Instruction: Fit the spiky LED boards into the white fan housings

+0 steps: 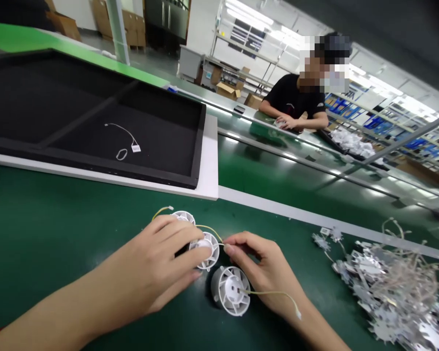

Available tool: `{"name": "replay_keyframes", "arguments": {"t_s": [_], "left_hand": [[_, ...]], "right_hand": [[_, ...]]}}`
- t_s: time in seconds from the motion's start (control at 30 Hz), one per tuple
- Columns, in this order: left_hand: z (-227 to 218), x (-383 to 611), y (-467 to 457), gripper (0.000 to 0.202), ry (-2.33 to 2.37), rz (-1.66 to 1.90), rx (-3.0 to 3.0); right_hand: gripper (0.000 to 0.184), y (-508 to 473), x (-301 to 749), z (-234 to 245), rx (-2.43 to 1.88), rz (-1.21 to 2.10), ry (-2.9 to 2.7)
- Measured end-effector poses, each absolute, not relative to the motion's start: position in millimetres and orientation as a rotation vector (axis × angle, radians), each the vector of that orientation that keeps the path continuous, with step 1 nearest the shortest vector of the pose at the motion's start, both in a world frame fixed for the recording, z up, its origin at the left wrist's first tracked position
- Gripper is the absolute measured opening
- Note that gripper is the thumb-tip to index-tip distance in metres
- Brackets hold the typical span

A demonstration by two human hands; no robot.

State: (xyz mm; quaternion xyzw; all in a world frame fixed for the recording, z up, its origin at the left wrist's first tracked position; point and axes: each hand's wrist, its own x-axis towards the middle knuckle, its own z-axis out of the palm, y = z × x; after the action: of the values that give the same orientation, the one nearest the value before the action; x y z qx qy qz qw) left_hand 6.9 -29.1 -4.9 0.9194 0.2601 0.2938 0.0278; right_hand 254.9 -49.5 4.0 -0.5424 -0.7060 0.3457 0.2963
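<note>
Three small round white fans stand on the green table in front of me. My left hand [168, 263] curls over the middle fan [214, 253], its fingers resting on the hub and rim, and partly covers the far fan [185, 216]. Between thumb and forefinger, my right hand [258, 261] pinches the thin wire [220, 243] of the middle fan. Closest to me, the near fan [234, 291] is untouched, below my right fingers. Its yellowish cable [272, 292] runs right to a white plug, passing by my right wrist.
A black-framed tray [157, 126] on a white board [209, 156] lies at the upper left, with a loose wire and a small ring inside. At right, metal star-shaped pieces with wires form a pile [398, 287]. A co-worker [296, 102] sits across the line.
</note>
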Motion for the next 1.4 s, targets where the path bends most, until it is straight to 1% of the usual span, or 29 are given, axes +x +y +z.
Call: {"name": "replay_keyframes", "arguments": {"t_s": [0.1,0.23,0.37,0.47,0.63,0.73,0.9,1.07,1.13,1.2,1.27,1.4], "left_hand": [[-10.0,6.4,-27.5,0.026,0.855,0.846,2.811],[-10.5,6.7,-27.4,0.023,0.844,0.795,2.796],[-11.0,9.2,-28.4,0.015,0.928,0.862,2.83],[-11.7,11.3,-28.5,0.015,0.968,0.891,2.835],[-10.9,11.8,-27.4,0.018,0.986,0.874,2.822],[-10.4,11.3,-27.7,0.02,1.013,0.88,2.824],[-12.1,13.5,-29.6,0.018,1.074,0.889,2.825],[-11.2,12.7,-30.9,0.013,1.074,0.883,2.782],[-8.1,11.3,-31.8,0.011,1.063,0.846,2.712],[-5.3,10.6,-33.1,0.014,1.045,0.812,2.649],[-4.8,11.1,-34.4,0.015,1.053,0.82,2.64],[-10.8,13.5,-35.3,0.02,1.107,0.89,2.719]], "right_hand": [[0.016,-50.5,259.0,4.1,-1.391,0.799,-1.939],[0.017,-56.8,261.1,10.5,-1.375,0.436,-2.128],[0.018,-69.1,250.5,23.2,-1.228,0.47,-2.227],[0.022,-75.8,239.6,22.3,-1.094,0.427,-2.345],[0.033,-78.1,234.2,10.0,-0.992,0.126,-2.476],[0.038,-79.4,233.3,8.3,-0.955,0.022,-2.494],[0.037,-84.1,227.0,9.0,-0.917,0.028,-2.471],[0.045,-81.8,228.4,4.5,-0.903,-0.032,-2.519],[0.047,-81.1,228.6,1.7,-0.925,-0.039,-2.542],[0.045,-81.8,227.3,0.7,-0.952,-0.024,-2.562],[0.041,-82.2,226.9,3.9,-0.946,0.072,-2.567],[0.033,-74.3,245.9,24.7,-0.954,0.454,-2.486]]}}
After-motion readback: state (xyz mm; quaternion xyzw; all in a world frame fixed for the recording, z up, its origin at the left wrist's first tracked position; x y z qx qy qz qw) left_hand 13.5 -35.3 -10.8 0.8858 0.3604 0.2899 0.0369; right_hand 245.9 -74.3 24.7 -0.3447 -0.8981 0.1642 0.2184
